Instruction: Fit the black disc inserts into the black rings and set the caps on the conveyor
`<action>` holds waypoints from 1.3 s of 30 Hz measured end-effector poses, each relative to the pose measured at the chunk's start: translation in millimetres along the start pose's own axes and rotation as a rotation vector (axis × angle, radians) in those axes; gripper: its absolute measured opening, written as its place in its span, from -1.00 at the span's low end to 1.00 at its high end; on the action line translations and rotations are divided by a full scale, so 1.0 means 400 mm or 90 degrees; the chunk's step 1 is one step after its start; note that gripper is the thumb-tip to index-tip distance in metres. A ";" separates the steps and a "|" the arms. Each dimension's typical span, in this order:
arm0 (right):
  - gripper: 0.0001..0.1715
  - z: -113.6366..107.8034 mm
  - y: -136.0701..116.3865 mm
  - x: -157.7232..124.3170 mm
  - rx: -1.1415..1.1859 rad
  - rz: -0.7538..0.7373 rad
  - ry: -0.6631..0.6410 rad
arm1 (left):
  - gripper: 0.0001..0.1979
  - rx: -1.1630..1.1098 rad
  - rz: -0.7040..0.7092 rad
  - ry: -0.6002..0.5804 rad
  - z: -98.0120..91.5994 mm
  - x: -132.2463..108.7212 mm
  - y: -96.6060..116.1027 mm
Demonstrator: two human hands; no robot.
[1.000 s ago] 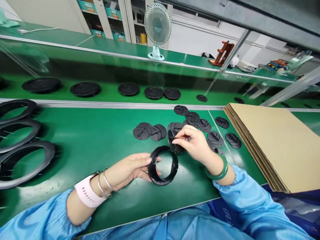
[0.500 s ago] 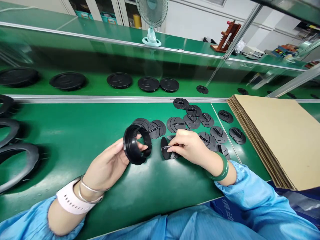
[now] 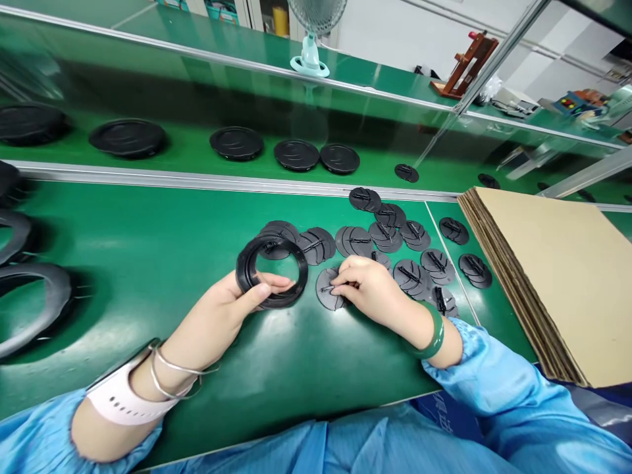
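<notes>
My left hand [image 3: 241,296] grips a black plastic ring [image 3: 299,266] by its near left side, thumb on the rim and fingers through the opening. The ring's open face is turned up toward me. Just right of it, my right hand [image 3: 363,283] pinches a thin black disc [image 3: 326,293] by the raised bar at its centre. This disc is held face-on toward me, low over the table. Behind both hands lie overlapping groups of similar discs, such as a fanned group [image 3: 316,245] and another group [image 3: 354,241].
The green table [image 3: 222,388] runs under my arms. Large black rings [image 3: 54,296] lie at the left. Round black lids [image 3: 296,155] line the strip behind the metal rail [image 3: 197,182]. Stacked cardboard sheets [image 3: 553,263] lie at the right. A fan [image 3: 310,56] stands on the shelf.
The ring in my left hand has turned from side-on to showing its open face. My right hand has tilted the disc from nearly edge-on to face-on. The view has shifted slightly.
</notes>
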State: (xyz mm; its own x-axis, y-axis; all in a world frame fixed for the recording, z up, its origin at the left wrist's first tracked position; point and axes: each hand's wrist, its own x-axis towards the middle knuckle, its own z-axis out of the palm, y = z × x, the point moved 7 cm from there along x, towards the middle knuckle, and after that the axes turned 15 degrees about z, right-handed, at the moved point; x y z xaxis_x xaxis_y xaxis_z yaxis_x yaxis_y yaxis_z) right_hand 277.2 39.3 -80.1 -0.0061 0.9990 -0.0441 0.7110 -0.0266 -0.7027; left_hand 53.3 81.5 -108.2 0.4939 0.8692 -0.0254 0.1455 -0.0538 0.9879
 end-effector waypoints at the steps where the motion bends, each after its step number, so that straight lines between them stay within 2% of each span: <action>1: -0.87 -0.015 0.001 0.004 0.021 0.002 0.017 | -0.53 -0.033 -0.022 -0.034 0.014 -0.004 -0.004; 4: -0.89 -0.061 -0.006 0.002 0.100 0.000 0.087 | -0.48 -0.141 -0.091 -0.120 0.068 -0.023 -0.018; 7: -0.96 -0.063 -0.045 -0.025 0.131 -0.062 0.107 | -0.42 -0.155 -0.093 -0.146 0.103 -0.035 -0.022; 13: -0.84 0.014 -0.117 -0.079 -0.015 -0.204 0.121 | -0.28 -0.014 -0.016 -0.097 0.104 -0.045 -0.021; 21: -0.87 0.028 -0.129 -0.099 -0.086 -0.323 0.197 | -0.27 0.025 0.014 -0.093 0.102 -0.047 -0.026; 27: -0.81 0.051 -0.126 -0.087 -0.175 -0.311 0.152 | -0.40 -0.041 -0.028 -0.090 0.111 -0.045 -0.031; 33: -0.83 0.049 -0.126 -0.081 -0.144 -0.302 0.137 | -0.45 -0.041 -0.029 -0.087 0.111 -0.048 -0.032; 39: -0.75 0.052 -0.133 -0.079 -0.177 -0.283 0.119 | -0.52 -0.045 -0.030 -0.096 0.115 -0.049 -0.027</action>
State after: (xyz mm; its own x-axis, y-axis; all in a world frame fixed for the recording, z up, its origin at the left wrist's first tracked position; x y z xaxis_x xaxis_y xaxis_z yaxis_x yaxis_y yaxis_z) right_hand 224.8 8.3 -56.1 -0.2402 0.9021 0.3584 0.8276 0.3833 -0.4101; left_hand 81.5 42.3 -125.4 0.6115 0.7863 -0.0886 0.1127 0.0243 0.9933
